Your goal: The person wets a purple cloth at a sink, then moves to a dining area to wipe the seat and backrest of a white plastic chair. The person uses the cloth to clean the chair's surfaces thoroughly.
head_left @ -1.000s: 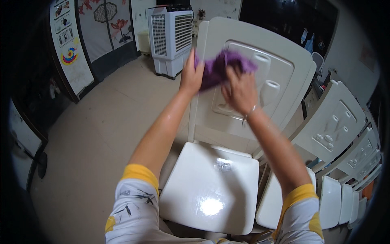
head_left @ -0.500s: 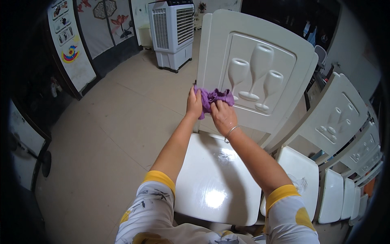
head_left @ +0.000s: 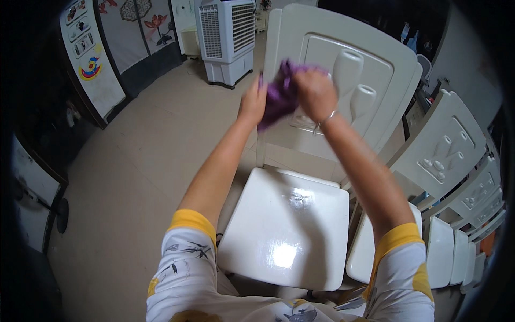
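Observation:
A purple cloth (head_left: 281, 96) is bunched between my hands, in front of a white chair back (head_left: 359, 59) with raised wine-glass shapes. My right hand (head_left: 317, 97), with a silver bangle at its wrist, is closed on the cloth and smeared by motion. At the left edge of the chair back, my left hand (head_left: 252, 102) is closed on the cloth's other side; its fingers are partly hidden. Below lies the chair's glossy white seat (head_left: 268, 231), with a wet-looking patch near its back edge.
Several matching white chairs stand in a row on the right, the nearest with its carved back (head_left: 442, 150) angled. A grey-white air cooler (head_left: 228, 43) is on the tiled floor (head_left: 139, 177) beyond. A patterned curtain (head_left: 142, 32) hangs at the far left.
Both hands and the cloth have moved upward along the chair back. My right hand has also shifted right, now covering part of the glass shapes. The view has tilted slightly.

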A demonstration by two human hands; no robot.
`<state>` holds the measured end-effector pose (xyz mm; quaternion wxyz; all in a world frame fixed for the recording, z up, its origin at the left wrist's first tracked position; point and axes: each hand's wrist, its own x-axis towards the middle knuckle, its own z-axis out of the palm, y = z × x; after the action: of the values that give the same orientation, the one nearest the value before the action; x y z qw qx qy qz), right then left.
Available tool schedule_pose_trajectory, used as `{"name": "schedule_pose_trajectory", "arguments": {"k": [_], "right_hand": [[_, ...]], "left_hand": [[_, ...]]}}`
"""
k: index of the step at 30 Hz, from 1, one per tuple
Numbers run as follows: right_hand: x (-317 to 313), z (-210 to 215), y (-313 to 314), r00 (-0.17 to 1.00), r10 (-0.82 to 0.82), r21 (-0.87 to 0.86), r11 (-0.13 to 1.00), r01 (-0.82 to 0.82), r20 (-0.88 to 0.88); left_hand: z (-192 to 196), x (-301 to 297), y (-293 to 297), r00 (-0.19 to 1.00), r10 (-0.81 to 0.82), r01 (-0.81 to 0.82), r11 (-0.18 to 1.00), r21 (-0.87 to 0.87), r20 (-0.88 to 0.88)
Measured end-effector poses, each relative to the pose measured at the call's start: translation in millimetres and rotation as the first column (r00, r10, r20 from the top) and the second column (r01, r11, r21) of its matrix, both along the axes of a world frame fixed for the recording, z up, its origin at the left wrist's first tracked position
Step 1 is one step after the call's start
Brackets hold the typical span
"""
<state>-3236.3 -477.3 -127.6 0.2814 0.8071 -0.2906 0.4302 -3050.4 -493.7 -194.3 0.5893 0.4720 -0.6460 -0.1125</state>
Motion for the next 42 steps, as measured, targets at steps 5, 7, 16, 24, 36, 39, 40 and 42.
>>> {"name": "schedule_pose_trajectory", "arguments": {"k": [5,7,16,24,36,39,40,42], "right_hand": [[4.1,-2.8,-2.1,0.999,0.001,-0.083,0.997,-0.005,-0.053],[12.2,-85.5,4.5,0.994,0.077,0.076,0.995,-0.07,-0.082],[20.2,-151.7,35.7,0.969,-0.016,0.458,0.879,0.132,-0.248],[43.8,-6.6,-4.3,0.99,-0.141,0.124,0.983,0.137,0.027],[27.6,-173.1,46.1,0.985,-0.064,0.608,0.78,0.148,-0.158],[0.3,-180.4,41.6,0.97,-0.06,0.61,0.768,0.194,-0.233],[-4.3,-171.7,44.5,0.971,-0.088,0.619,0.757,0.211,-0.223],[-15.0,-146.0,36.9,0.967,-0.17,0.504,0.828,0.246,-0.192]], "left_hand": [[1.8,-26.4,-17.3,0.959,-0.016,-0.042,0.979,-0.199,-0.282],[-49.8,-22.8,-9.9,0.939,-0.03,-0.022,0.989,-0.147,-0.342],[-158.8,-6.6,9.8,0.979,-0.006,0.028,0.994,0.105,-0.203],[23.7,1.7,-38.9,0.88,-0.291,0.258,0.956,-0.136,-0.376],[-200.3,3.7,12.9,0.945,0.008,0.092,0.953,0.287,-0.328],[-198.9,15.0,27.4,0.998,-0.008,0.036,0.911,0.411,-0.069],[-186.7,20.2,33.2,1.0,0.005,-0.009,0.905,0.425,0.011],[-142.7,12.7,31.5,0.998,0.009,-0.026,0.946,0.324,0.054]]}}
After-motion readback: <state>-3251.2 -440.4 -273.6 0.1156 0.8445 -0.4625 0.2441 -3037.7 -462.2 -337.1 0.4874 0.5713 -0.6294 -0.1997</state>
